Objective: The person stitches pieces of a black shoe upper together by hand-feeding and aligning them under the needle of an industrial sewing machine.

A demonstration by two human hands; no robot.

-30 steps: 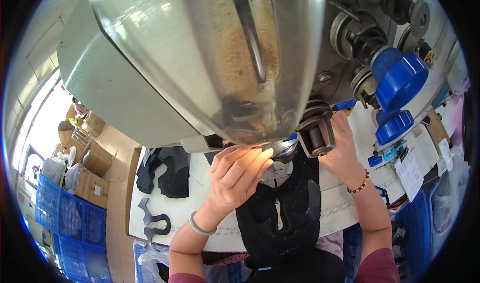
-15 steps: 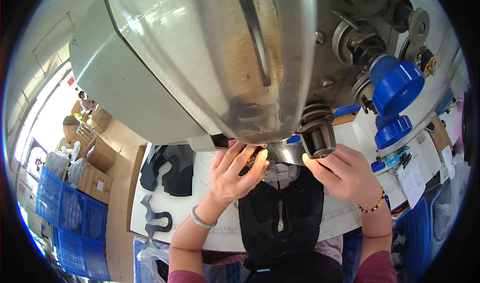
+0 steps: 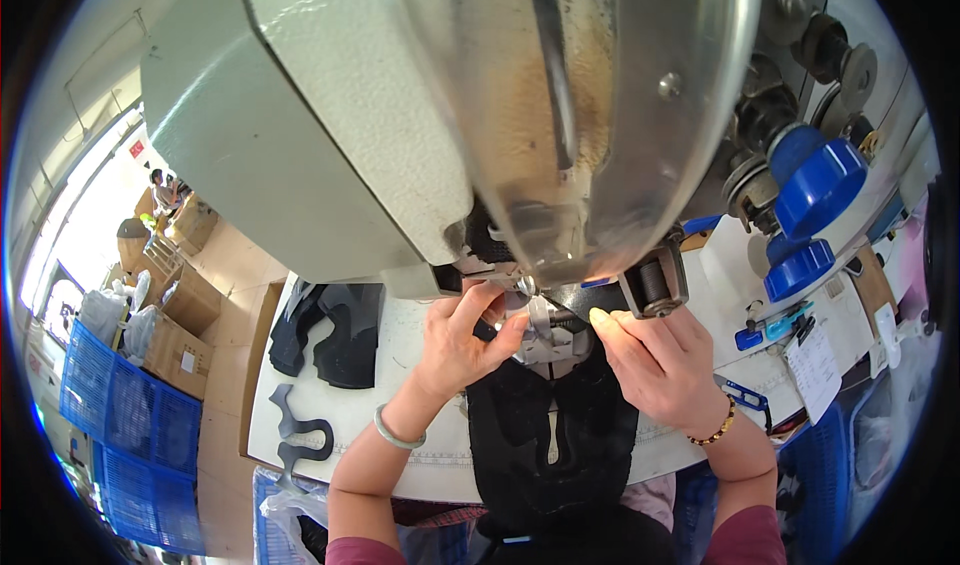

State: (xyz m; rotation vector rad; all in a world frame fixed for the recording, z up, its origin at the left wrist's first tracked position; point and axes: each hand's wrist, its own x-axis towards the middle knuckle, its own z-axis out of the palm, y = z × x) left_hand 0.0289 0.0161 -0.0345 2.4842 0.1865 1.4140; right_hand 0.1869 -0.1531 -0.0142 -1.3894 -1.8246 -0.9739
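A light grey sewing machine [image 3: 340, 145] fills the upper part of the head view. Under its head, next to the small metal parts at the needle, is my left hand [image 3: 462, 340]; its thumb and index finger are apart, and the other fingers are partly hidden. My right hand [image 3: 660, 360] pinches the edge of a dark strip of material [image 3: 572, 303] between thumb and fingers. Below both hands a large black shaped piece [image 3: 550, 445] with a narrow slit hangs over the table's front edge toward my lap. The stitching spot itself is mostly hidden by the machine head.
Black cut pieces [image 3: 345, 340] and a grey curved piece [image 3: 300, 430] lie on the white table [image 3: 400, 465] at left. Blue-handled snips [image 3: 745, 395], a paper sheet [image 3: 812, 365] and blue knobs [image 3: 820, 190] are at right. Blue crates [image 3: 130, 395] and cartons stand beyond.
My left thumb has come away from the dark material, leaving a gap to the index finger. My right hand has moved slightly left and down. The machine appears larger and shifted as the view moved.
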